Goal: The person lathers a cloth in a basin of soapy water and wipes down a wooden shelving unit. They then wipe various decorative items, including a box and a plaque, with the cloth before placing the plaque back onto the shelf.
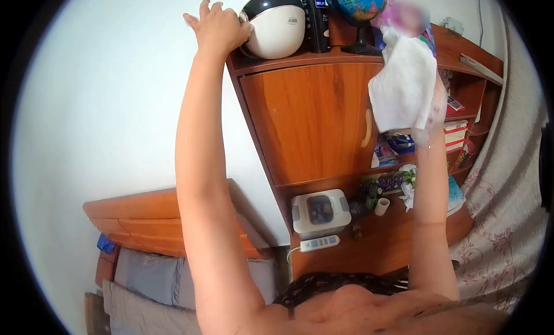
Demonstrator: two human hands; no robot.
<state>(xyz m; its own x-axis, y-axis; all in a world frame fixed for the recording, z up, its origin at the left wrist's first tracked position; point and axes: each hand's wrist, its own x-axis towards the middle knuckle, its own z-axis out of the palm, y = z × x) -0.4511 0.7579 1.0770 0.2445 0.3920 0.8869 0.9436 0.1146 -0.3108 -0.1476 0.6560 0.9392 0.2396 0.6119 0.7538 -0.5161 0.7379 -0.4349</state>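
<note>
Both my arms are raised toward the top of a wooden cabinet point(311, 116). My left hand point(219, 25) is at the left side of a round white and black container point(283, 29), its thumb side against it and some fingers spread. A white cloth point(403, 84) hangs from my right hand point(437, 107), whose fingers are mostly hidden behind it. Just above the cloth is a blurred pink and purple item point(407, 17). A black bottle point(315, 21) and a globe point(360, 3) on a black stand are between my hands.
Below the cabinet door, a desk point(375, 248) holds a white box point(321, 213), a power strip point(320, 243) and a small cup point(381, 206). Shelves with books point(456, 136) are at the right, beside a curtain point(508, 191). A bed with grey pillows point(147, 271) is at the lower left.
</note>
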